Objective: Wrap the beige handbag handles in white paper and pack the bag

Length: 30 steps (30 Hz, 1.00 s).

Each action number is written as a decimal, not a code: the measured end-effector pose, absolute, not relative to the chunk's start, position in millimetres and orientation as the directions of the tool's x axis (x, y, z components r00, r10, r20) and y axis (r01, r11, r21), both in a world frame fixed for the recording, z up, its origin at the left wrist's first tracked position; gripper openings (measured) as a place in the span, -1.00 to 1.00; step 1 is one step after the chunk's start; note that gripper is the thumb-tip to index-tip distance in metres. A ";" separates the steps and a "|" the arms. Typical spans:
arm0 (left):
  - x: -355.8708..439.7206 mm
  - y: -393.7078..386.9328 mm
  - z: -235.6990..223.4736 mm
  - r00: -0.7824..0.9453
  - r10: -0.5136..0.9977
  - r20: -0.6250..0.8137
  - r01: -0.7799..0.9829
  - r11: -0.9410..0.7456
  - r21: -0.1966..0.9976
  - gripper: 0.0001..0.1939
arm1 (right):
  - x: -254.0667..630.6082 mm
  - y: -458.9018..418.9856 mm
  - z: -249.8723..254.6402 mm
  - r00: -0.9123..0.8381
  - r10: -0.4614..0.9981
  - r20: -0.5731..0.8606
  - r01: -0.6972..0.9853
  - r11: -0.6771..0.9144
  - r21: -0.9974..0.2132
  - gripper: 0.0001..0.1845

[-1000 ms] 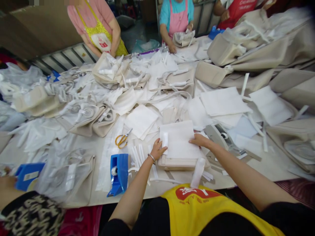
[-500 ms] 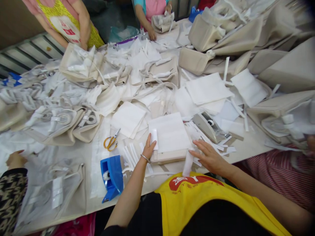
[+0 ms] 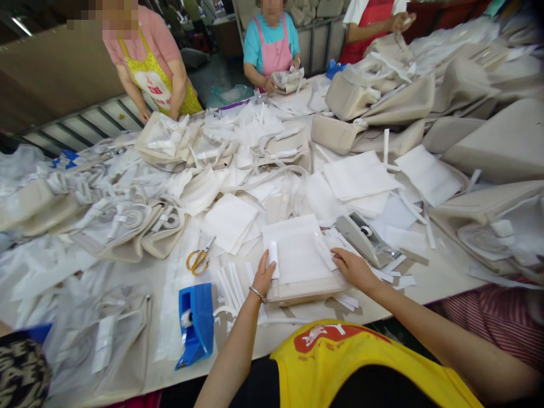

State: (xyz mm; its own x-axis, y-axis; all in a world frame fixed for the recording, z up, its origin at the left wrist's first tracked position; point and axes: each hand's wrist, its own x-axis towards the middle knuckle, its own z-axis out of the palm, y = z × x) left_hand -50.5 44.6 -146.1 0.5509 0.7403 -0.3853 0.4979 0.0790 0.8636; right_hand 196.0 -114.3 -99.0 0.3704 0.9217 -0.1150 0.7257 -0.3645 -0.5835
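Note:
A white fabric sheet (image 3: 297,249) lies on top of a flat beige bag (image 3: 310,289) near the table's front edge. My left hand (image 3: 264,276) rests on the sheet's left edge, thumb over a small white strip (image 3: 273,258). My right hand (image 3: 355,269) presses fingers-down on the sheet's right edge, beside another white strip (image 3: 325,252). Neither hand grips anything that I can see. Loose white strips (image 3: 232,277) lie just left of my left hand.
A blue tape dispenser (image 3: 195,323) and yellow-handled scissors (image 3: 199,258) lie to the left. A grey tape dispenser (image 3: 365,238) lies to the right. Beige bags (image 3: 382,96) and white sheets (image 3: 359,175) cover the table. Other people work at the far side and beside me.
My right hand came back from the lower right onto the sheet's right edge, and a white strip now lies there. My left hand stayed put. The view tilted up.

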 end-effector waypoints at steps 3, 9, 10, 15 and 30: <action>-52.4 40.1 -142.7 0.500 0.770 -0.395 0.504 0.111 0.856 -0.38 | 210.0 -105.7 -107.8 0.363 0.900 -0.242 0.688 -0.434 -0.582 -0.69; -53.4 38.2 -130.1 0.440 0.789 -0.428 0.569 0.124 0.813 -0.35 | 227.0 -86.5 -122.0 0.293 0.867 -0.404 0.420 -0.496 -0.760 -0.75; -52.9 39.0 -128.6 0.442 0.786 -0.432 0.577 0.119 0.808 -0.35 | 225.9 -85.4 -122.9 0.318 0.848 -0.425 0.385 -0.525 -0.759 -0.76; -45.9 42.1 -125.4 0.484 0.748 -0.455 0.606 0.089 0.791 -0.35 | 217.0 -87.8 -121.6 0.385 0.728 -0.567 0.137 -0.653 -0.745 -0.83; -38.3 18.1 -141.8 0.507 0.788 -0.349 0.728 -0.175 0.663 -0.35 | 239.0 -84.7 -127.5 0.448 0.737 -0.505 0.538 -0.674 -0.507 -0.80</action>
